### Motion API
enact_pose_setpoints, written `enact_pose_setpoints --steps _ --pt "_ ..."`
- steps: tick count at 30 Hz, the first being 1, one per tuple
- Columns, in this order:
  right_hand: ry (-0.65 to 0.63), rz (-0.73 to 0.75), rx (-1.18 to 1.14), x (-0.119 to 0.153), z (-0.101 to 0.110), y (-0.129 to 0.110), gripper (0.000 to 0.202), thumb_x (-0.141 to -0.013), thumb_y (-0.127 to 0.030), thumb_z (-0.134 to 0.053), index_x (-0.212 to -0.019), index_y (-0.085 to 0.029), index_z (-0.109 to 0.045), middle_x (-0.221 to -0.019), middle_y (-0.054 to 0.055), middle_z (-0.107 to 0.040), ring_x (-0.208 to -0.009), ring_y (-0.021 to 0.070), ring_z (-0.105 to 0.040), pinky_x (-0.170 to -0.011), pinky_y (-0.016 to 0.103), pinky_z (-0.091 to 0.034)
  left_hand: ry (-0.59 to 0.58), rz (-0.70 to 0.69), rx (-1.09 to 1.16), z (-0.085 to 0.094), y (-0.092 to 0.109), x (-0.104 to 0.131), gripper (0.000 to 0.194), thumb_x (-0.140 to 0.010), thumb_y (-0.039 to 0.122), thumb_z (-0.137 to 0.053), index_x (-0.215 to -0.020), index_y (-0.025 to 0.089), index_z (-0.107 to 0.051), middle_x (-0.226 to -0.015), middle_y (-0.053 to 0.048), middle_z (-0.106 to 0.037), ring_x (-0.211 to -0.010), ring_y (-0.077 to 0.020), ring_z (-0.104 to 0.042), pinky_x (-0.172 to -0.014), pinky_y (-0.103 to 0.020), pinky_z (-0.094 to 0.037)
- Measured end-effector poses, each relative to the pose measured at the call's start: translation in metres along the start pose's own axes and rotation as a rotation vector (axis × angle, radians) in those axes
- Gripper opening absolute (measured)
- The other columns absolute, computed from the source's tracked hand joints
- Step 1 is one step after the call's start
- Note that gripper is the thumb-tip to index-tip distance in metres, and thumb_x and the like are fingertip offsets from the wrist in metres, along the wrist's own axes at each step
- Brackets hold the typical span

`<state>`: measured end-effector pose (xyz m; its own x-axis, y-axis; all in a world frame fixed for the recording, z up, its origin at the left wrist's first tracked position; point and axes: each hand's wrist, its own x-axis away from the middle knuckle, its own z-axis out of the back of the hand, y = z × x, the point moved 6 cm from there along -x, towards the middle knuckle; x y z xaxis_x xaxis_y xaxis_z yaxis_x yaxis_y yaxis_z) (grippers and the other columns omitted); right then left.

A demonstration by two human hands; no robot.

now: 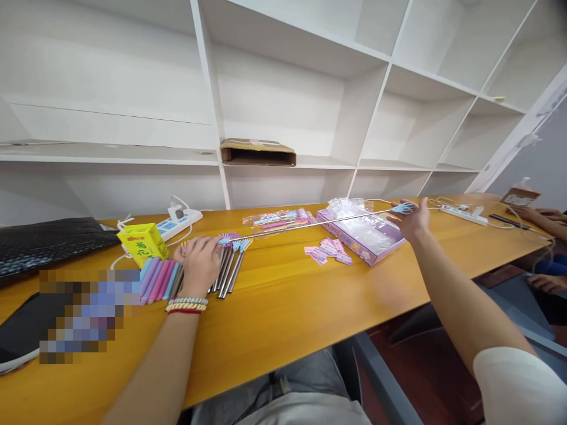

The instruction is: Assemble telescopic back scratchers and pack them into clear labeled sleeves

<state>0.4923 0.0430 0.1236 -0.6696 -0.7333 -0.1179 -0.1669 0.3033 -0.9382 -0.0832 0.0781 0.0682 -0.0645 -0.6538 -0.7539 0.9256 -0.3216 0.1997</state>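
A telescopic back scratcher (305, 223), drawn out long, stretches between my two hands above the table. My left hand (199, 262), with beaded bracelets at the wrist, is closed around its blue grip end. At the other end my right hand (414, 221) holds the light blue claw head, palm turned up and thumb raised. Under and beside my left hand, several retracted back scratchers (231, 265) lie in a row with metal rods and blue, yellow and purple claw heads. Left of them are several purple, pink and blue grips (158, 280), partly hidden by the hand.
A purple box (370, 251) holds clear plastic bags; small pink cards (328, 251) lie beside it. Bagged scratchers (283, 218) are behind. A yellow box (144, 243), power strips (181, 224) and a black bag (48, 242) stand around. Another person's hands (543, 218) are far right.
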Motion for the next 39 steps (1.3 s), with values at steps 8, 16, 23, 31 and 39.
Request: enact_pose_setpoints --steps 8,16,23,31,39 --pt "0.287 -0.013 0.162 -0.005 0.026 0.009 0.040 -0.089 -0.050 -0.019 -0.087 -0.019 -0.045 -0.080 0.007 -0.057 -0.057 0.0135 -0.056 -0.056 0.029 -0.044 -0.183 -0.089 0.090 -0.004 0.006 0.001 0.026 -0.085 0.025 -0.043 -0.098 0.028 -0.065 -0.100 -0.003 -0.068 -0.102 -0.0238 -0.049 -0.095 -0.046 -0.017" --pt "0.189 0.120 0.349 0.030 -0.034 0.034 0.015 -0.076 -0.031 -0.050 -0.085 -0.020 -0.043 -0.068 -0.001 -0.054 -0.045 0.0108 -0.052 -0.041 0.021 -0.036 -0.288 -0.250 0.098 -0.006 0.032 0.003 0.032 -0.089 0.031 -0.038 -0.106 0.024 -0.063 -0.097 -0.005 -0.067 -0.092 -0.0203 -0.057 -0.079 -0.033 -0.036" --pt "-0.389 0.177 0.331 0.184 -0.199 0.126 0.027 -0.084 -0.049 -0.044 -0.085 -0.022 -0.041 -0.062 -0.003 -0.056 -0.047 0.0092 -0.049 -0.044 0.020 -0.039 -0.368 -0.219 0.014 -0.015 0.092 0.027 0.033 -0.091 0.028 -0.033 -0.110 0.022 -0.060 -0.088 -0.006 -0.066 -0.074 -0.0180 -0.061 -0.058 -0.029 -0.037" --pt "-0.685 -0.208 -0.080 0.193 -0.230 0.180 0.046 -0.062 -0.048 -0.071 -0.088 -0.018 -0.047 -0.064 -0.002 -0.059 -0.038 0.0093 -0.049 -0.031 0.018 -0.029 -0.440 -0.079 0.129 -0.030 0.073 0.034 0.030 -0.090 0.035 -0.039 -0.107 0.021 -0.059 -0.100 -0.006 -0.065 -0.089 -0.0185 -0.061 -0.075 -0.028 -0.045" --pt "-0.847 -0.380 -0.219 0.214 -0.225 0.175 0.034 -0.062 -0.038 -0.075 -0.079 -0.014 -0.057 -0.067 0.001 -0.060 -0.045 0.0092 -0.052 -0.035 0.019 -0.033 -0.317 -0.116 0.408 -0.027 0.090 0.038 0.022 -0.086 0.024 -0.048 -0.105 0.015 -0.054 -0.099 -0.007 -0.062 -0.091 -0.0169 -0.058 -0.084 -0.029 -0.045"
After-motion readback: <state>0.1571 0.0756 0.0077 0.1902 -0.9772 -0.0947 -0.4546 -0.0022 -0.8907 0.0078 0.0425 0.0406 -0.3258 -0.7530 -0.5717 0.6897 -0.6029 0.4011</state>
